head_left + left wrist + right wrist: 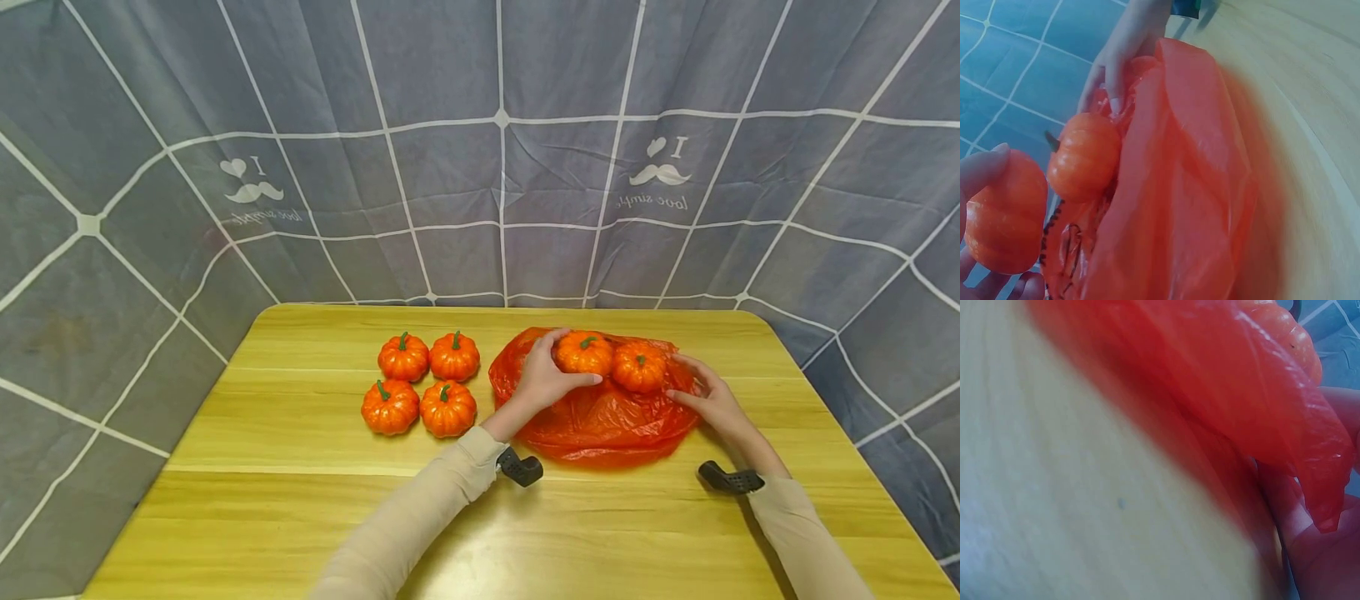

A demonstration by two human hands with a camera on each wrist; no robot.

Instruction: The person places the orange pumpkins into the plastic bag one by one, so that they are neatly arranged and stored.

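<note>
A red plastic bag [600,429] lies spread on the table, crumpled and thin. Two small orange toy pumpkins with green stems are on it, side by side. My left hand [542,377] grips the left pumpkin [583,357], thumb in front and fingers behind; the left wrist view shows this pumpkin [1007,215] between thumb and fingers. The right pumpkin [640,368] sits by itself against the bag. At the bag's right end, my right hand [718,407] holds the plastic; in the right wrist view a corner of the bag [1325,500] hangs between thumb and fingers.
Several more orange pumpkins stand left of the bag in two rows, among them a front one [447,409] near my left forearm. The wooden table [300,500] ends at a grey checked curtain [450,183]. Each wrist wears a black strap mount.
</note>
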